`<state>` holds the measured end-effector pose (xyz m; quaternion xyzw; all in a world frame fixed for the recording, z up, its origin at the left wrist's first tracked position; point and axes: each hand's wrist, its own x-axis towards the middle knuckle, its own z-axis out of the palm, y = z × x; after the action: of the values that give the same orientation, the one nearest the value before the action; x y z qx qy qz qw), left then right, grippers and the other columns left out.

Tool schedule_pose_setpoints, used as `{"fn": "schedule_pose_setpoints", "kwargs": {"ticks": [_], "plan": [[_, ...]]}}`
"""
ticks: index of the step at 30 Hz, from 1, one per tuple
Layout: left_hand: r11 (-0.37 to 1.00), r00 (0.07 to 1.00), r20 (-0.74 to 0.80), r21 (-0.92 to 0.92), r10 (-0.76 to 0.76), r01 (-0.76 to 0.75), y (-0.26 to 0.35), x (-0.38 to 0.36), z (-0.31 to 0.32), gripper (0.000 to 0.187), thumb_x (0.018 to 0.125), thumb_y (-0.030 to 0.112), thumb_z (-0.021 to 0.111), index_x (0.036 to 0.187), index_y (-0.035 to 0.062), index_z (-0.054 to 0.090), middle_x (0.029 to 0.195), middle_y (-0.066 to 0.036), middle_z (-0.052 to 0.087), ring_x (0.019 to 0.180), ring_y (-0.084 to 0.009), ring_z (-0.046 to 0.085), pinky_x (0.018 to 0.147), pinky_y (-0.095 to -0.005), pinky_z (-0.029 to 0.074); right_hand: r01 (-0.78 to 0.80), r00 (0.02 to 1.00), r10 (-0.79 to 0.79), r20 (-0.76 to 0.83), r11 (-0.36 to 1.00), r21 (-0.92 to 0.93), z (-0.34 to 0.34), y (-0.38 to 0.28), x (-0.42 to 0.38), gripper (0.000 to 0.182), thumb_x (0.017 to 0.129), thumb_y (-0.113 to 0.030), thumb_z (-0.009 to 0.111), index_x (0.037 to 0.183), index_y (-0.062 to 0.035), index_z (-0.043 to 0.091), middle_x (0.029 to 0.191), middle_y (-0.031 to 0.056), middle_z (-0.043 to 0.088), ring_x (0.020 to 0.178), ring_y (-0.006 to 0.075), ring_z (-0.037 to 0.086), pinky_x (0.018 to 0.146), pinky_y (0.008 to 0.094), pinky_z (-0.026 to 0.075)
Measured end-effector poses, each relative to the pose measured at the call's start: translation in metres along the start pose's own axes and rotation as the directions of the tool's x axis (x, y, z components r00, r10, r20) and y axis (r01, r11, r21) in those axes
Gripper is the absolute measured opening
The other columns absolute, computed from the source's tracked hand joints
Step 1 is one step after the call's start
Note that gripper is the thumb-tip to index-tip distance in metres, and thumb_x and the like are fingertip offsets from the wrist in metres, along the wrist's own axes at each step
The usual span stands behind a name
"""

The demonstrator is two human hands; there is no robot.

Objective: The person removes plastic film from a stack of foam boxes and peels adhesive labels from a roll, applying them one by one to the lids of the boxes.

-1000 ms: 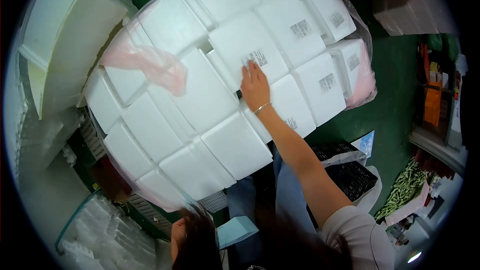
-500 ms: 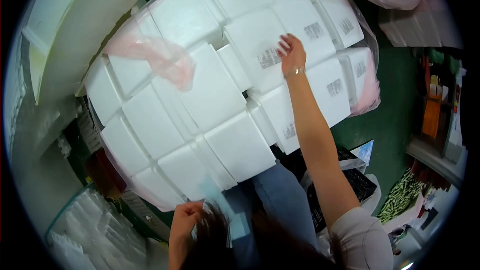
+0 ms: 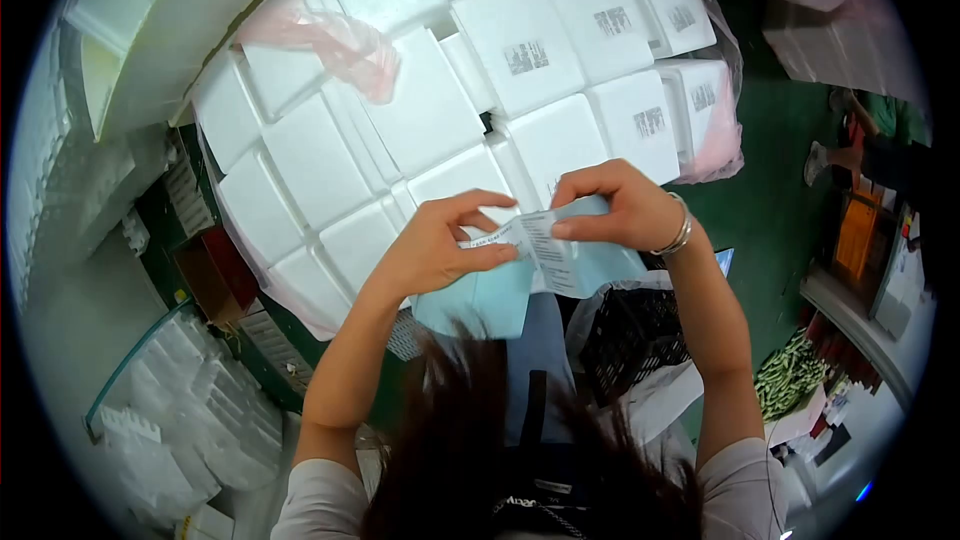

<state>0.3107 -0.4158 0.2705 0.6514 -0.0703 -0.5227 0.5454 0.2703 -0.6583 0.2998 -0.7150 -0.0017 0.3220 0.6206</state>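
Both my hands are raised in front of me over a light blue backing sheet [image 3: 480, 295] that carries printed labels. My left hand [image 3: 435, 245] pinches a white printed label [image 3: 497, 236] by its left end. My right hand [image 3: 620, 205], with a bracelet on the wrist, grips the sheet's upper right edge beside another printed label [image 3: 555, 255]. Behind the hands stands a big stack of white foam boxes [image 3: 420, 110]; several at the upper right bear stuck-on labels [image 3: 525, 57].
Pink plastic film [image 3: 330, 40] hangs over the stack's upper left. More foam pieces [image 3: 150, 20] lean at the left. A black plastic crate [image 3: 635, 335] sits by my legs on the green floor. Green vegetables [image 3: 790, 370] lie at the right. Another person's legs [image 3: 865, 155] show far right.
My right hand left the foam boxes and came back toward me. My left hand rose with the blue sheet. Both hands now meet on the sheet and label.
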Motion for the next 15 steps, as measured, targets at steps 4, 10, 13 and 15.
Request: {"fn": "schedule_pose_setpoints", "kwargs": {"ticks": [4, 10, 13, 15], "plan": [[0.992, 0.969, 0.247, -0.128, 0.028, 0.004, 0.000, 0.000, 0.008, 0.032, 0.079, 0.013, 0.070, 0.106, -0.0038, 0.063, 0.080, -0.007, 0.067, 0.072, -0.0078, 0.058, 0.065, -0.0234, 0.047, 0.010, 0.998, -0.001, -0.057, 0.986, 0.164, -0.015, 0.011, -0.031, 0.012, 0.074, -0.005, 0.071, 0.080, 0.0012, 0.063, 0.077, 0.0020, 0.062, 0.075, 0.0092, 0.054, 0.073, 0.0247, 0.043], [0.982, 0.969, 0.243, -0.189, 0.048, -0.002, 0.000, 0.000, 0.022, 0.025, 0.082, 0.008, 0.063, 0.104, -0.0042, 0.064, 0.082, -0.008, 0.067, 0.074, -0.0085, 0.059, 0.068, -0.0236, 0.048, -0.161, 0.737, -0.430, -0.521, 0.637, -0.754, 0.007, 0.039, -0.052, 0.036, 0.068, -0.014, 0.074, 0.099, -0.0025, 0.058, 0.091, 0.0090, 0.059, 0.087, 0.0279, 0.054, 0.079, 0.0345, 0.039], [0.988, 0.991, 0.133, -0.153, 0.002, 0.018, 0.001, 0.000, 0.034, 0.028, 0.082, 0.006, 0.062, 0.109, -0.0029, 0.060, 0.082, -0.006, 0.066, 0.075, -0.0083, 0.058, 0.068, -0.0234, 0.047, -0.028, 0.732, -0.449, -0.513, 0.732, -0.681, 0.045, 0.025, -0.053, 0.035, 0.071, -0.015, 0.074, 0.098, -0.0024, 0.056, 0.087, 0.0100, 0.057, 0.084, 0.0262, 0.055, 0.076, 0.0338, 0.041], [0.993, 0.978, 0.181, -0.032, -0.107, 0.114, 0.004, -0.001, 0.038, 0.030, 0.081, 0.002, 0.063, 0.110, -0.0008, 0.057, 0.084, -0.004, 0.065, 0.078, -0.0064, 0.058, 0.069, -0.0216, 0.047, -0.054, 0.840, -0.016, -0.543, 0.992, -0.112, 0.064, 0.021, -0.043, 0.032, 0.074, -0.016, 0.074, 0.096, -0.0024, 0.056, 0.084, 0.0097, 0.056, 0.076, 0.0207, 0.057, 0.068, 0.0303, 0.044]]}}
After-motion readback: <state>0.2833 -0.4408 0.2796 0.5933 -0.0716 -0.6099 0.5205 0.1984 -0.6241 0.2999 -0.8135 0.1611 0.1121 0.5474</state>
